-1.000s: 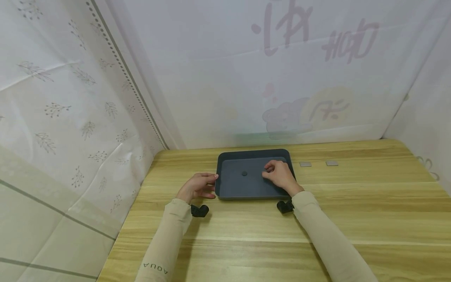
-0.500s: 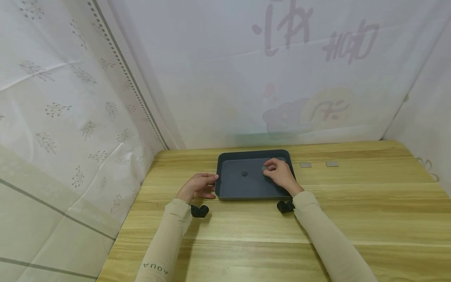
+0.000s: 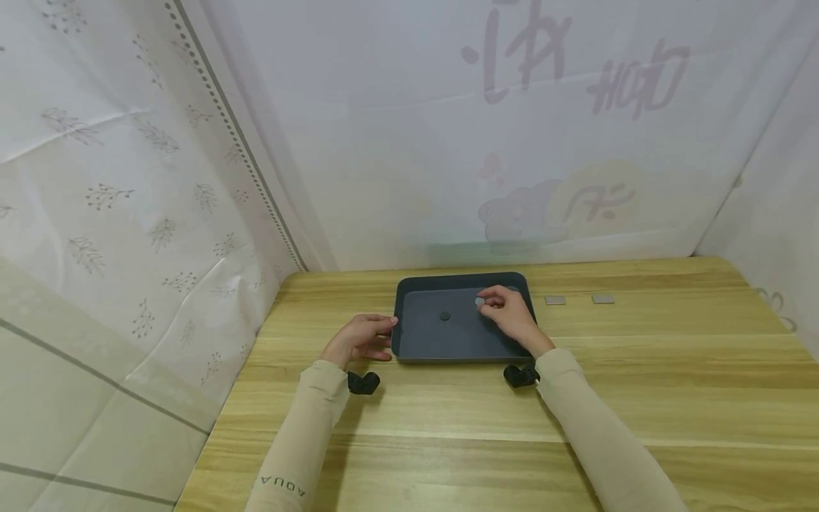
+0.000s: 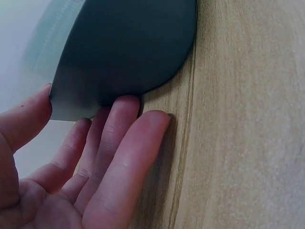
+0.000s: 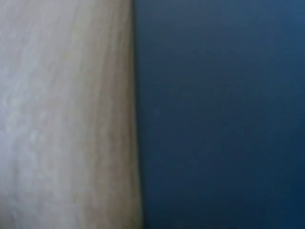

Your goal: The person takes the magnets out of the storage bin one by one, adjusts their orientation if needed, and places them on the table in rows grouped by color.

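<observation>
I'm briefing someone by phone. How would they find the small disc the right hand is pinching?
Start at the dark tray on the wooden table. The right hand is over its far right part, pinching a small grey disc. The black disc lies untouched mid-tray.

My right wrist view is a blur: only tray [image 5: 219, 114] and table [image 5: 66, 114], no fingers. From the head view, the small grey disc [image 3: 480, 302] at my right hand [image 3: 510, 316] is too small to identify. My left hand [image 4: 81, 171] is cut off by the frame's edge.
</observation>
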Motion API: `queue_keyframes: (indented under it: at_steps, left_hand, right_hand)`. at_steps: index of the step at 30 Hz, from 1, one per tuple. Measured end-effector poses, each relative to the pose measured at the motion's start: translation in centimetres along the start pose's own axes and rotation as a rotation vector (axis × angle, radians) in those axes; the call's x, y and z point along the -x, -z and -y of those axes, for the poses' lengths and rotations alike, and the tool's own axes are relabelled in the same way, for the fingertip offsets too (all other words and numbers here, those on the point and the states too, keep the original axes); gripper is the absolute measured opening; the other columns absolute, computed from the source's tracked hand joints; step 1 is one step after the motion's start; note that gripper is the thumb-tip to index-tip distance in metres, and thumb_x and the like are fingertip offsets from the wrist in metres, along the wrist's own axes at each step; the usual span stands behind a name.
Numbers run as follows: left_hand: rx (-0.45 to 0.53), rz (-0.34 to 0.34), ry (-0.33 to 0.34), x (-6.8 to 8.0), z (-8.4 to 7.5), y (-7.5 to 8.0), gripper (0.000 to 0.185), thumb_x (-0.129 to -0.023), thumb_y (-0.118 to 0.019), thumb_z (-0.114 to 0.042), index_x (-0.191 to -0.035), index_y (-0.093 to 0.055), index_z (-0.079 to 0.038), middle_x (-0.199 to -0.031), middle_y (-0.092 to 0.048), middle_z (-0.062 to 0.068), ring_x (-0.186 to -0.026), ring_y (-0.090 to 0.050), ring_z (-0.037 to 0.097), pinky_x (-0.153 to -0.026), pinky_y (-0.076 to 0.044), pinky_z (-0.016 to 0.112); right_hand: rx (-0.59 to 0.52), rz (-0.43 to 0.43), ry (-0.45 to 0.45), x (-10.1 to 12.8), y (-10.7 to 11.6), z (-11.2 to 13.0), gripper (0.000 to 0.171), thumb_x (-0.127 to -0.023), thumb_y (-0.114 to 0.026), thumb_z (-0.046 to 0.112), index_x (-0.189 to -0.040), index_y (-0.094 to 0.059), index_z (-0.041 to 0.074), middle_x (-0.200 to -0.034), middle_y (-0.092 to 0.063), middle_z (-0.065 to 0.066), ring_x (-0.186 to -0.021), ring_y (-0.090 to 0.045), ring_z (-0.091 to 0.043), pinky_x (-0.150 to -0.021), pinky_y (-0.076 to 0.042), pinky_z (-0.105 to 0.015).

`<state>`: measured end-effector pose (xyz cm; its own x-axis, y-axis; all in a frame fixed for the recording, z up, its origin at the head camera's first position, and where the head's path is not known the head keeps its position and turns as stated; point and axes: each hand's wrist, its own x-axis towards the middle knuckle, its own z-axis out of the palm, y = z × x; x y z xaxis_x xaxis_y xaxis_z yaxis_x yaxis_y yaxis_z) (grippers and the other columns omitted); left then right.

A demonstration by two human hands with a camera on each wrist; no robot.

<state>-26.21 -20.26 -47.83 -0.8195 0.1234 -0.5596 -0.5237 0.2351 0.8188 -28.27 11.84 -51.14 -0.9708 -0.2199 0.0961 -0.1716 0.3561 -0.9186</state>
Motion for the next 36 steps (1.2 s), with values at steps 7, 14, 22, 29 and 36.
queue_keyframes:
  at_steps: [7,14,22,29,36]
  left_hand:
    - [0.007,0.007,0.001,0.0,-0.1,-0.1,0.039,-0.098,-0.058,-0.028,-0.127,-0.055,-0.002,-0.106,-0.057,0.008,-0.082,-0.060,0.016,-0.071,-0.060,0.040]
    - [0.003,0.007,-0.004,0.0,-0.2,0.1,0.038,-0.098,-0.058,-0.029,-0.125,-0.056,-0.002,-0.105,-0.058,0.009,-0.082,-0.061,0.017,-0.071,-0.060,0.040]
    - [-0.004,0.007,-0.004,0.1,0.0,0.0,0.038,-0.098,-0.059,-0.029,-0.125,-0.057,-0.003,-0.109,-0.057,0.011,-0.082,-0.061,0.017,-0.073,-0.060,0.041]
    - [-0.001,0.008,-0.004,0.1,0.0,-0.1,0.039,-0.098,-0.059,-0.028,-0.126,-0.056,-0.003,-0.109,-0.058,0.011,-0.083,-0.062,0.018,-0.071,-0.060,0.041]
    - [-0.003,0.022,-0.010,-0.1,0.0,0.1,0.042,-0.098,-0.059,-0.029,-0.128,-0.054,-0.001,-0.110,-0.058,0.012,-0.084,-0.062,0.018,-0.074,-0.060,0.042]
  right_hand:
    - [-0.053,0.004,-0.032,0.3,0.4,0.4,0.030,-0.091,-0.068,0.019,-0.117,-0.064,0.004,-0.102,-0.071,-0.016,-0.088,-0.065,-0.020,-0.075,-0.055,-0.029]
    - [-0.090,0.000,-0.047,0.6,0.9,1.0,0.032,-0.090,-0.070,0.021,-0.117,-0.064,0.005,-0.107,-0.070,-0.015,-0.088,-0.063,-0.008,-0.078,-0.055,-0.029]
    - [-0.172,-0.003,-0.013,1.2,1.6,1.6,0.038,-0.091,-0.069,0.017,-0.122,-0.059,-0.002,-0.105,-0.069,-0.011,-0.085,-0.062,-0.004,-0.082,-0.055,-0.041]
    - [-0.233,0.009,0.001,1.3,2.0,2.1,0.033,-0.093,-0.062,0.003,-0.124,-0.057,-0.005,-0.096,-0.066,0.000,-0.092,-0.066,-0.008,-0.083,-0.056,-0.039]
    - [-0.202,0.001,0.015,1.5,2.7,2.1,0.038,-0.092,-0.065,0.010,-0.126,-0.056,-0.005,-0.099,-0.068,-0.002,-0.089,-0.065,-0.006,-0.084,-0.056,-0.039]
